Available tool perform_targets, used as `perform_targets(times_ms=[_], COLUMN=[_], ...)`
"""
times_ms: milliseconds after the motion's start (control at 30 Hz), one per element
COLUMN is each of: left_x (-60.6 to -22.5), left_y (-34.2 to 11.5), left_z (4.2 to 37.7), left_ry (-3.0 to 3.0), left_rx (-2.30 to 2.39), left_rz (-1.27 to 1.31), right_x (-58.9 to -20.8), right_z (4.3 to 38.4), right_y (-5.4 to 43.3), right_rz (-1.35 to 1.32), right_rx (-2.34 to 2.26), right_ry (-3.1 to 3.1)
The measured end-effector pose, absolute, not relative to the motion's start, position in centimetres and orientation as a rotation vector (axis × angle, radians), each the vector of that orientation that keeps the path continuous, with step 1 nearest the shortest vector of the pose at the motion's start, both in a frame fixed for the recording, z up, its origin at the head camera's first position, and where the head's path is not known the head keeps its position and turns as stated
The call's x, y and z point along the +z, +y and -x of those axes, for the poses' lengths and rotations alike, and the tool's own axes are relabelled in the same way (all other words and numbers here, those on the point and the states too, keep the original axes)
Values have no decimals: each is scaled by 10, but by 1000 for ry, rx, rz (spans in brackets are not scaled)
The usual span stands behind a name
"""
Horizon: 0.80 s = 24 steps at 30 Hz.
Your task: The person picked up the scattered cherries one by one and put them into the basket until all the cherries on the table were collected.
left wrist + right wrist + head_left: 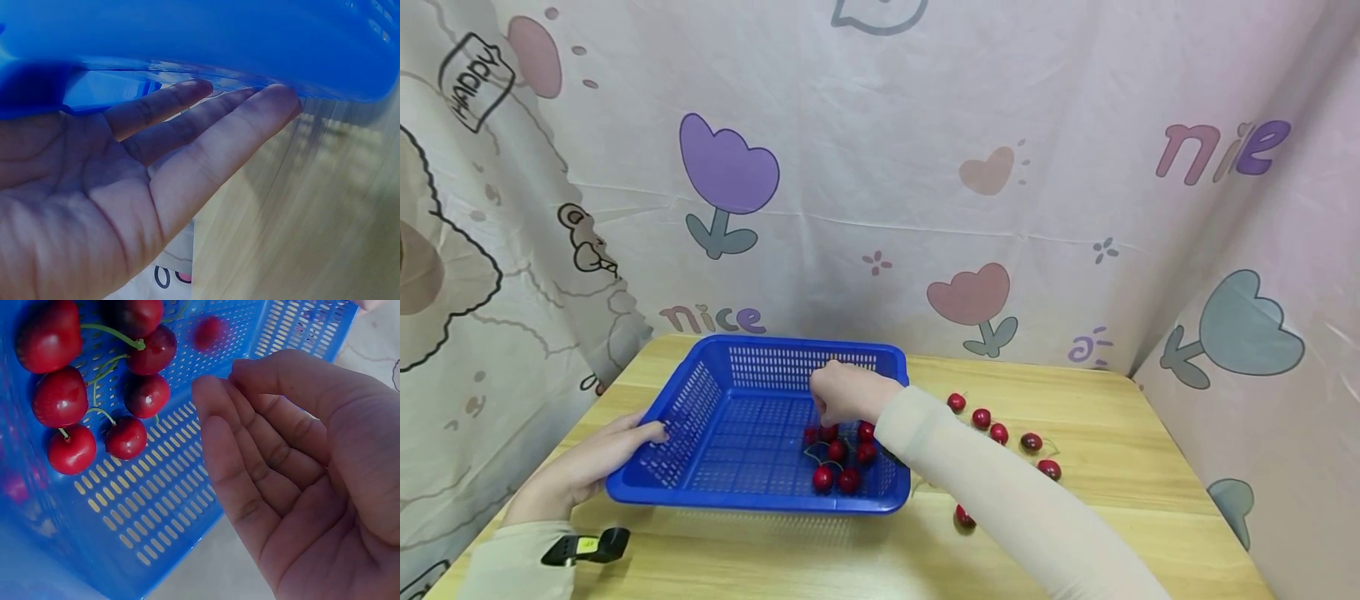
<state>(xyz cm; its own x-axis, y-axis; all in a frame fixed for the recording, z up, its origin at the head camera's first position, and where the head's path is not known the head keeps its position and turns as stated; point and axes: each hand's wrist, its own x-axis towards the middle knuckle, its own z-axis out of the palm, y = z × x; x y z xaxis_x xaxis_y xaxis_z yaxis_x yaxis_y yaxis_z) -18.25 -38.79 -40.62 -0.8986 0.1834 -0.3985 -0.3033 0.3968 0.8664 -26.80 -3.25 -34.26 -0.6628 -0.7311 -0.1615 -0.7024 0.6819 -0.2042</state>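
Note:
A blue plastic basket [760, 500] with slotted walls is at the left of the table. My left hand [595, 458] holds its left side, thumb over the rim and fingers [212, 144] under it in the left wrist view. Inside, several dark red cherries [848, 480] with green stems are grouped at the right end. My right hand [850, 392] hovers over them, fingers loosely bent. The right wrist view shows nothing held between thumb and fingertips; one blurred cherry [209, 334] appears just beyond them, above or on the basket floor.
Several loose cherries [981, 418] lie on the wooden table [1112, 467] to the right of the basket. Another cherry [964, 517] is partly hidden by the right sleeve [1000, 500]. A printed curtain [850, 167] hangs behind the table and along its sides.

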Motion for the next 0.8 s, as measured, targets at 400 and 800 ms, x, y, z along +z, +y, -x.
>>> perform_targets(times_ms=[400, 800], left_x=[-406, -408], left_y=[-388, -389], left_z=[182, 183], left_ry=[2223, 2226], left_rx=[1521, 1523], left_rz=[101, 102], right_x=[-333, -317], right_z=[273, 287], right_y=[-16, 22], right_rz=[1188, 1163], right_rx=[-275, -439], right_ry=[2655, 2693])
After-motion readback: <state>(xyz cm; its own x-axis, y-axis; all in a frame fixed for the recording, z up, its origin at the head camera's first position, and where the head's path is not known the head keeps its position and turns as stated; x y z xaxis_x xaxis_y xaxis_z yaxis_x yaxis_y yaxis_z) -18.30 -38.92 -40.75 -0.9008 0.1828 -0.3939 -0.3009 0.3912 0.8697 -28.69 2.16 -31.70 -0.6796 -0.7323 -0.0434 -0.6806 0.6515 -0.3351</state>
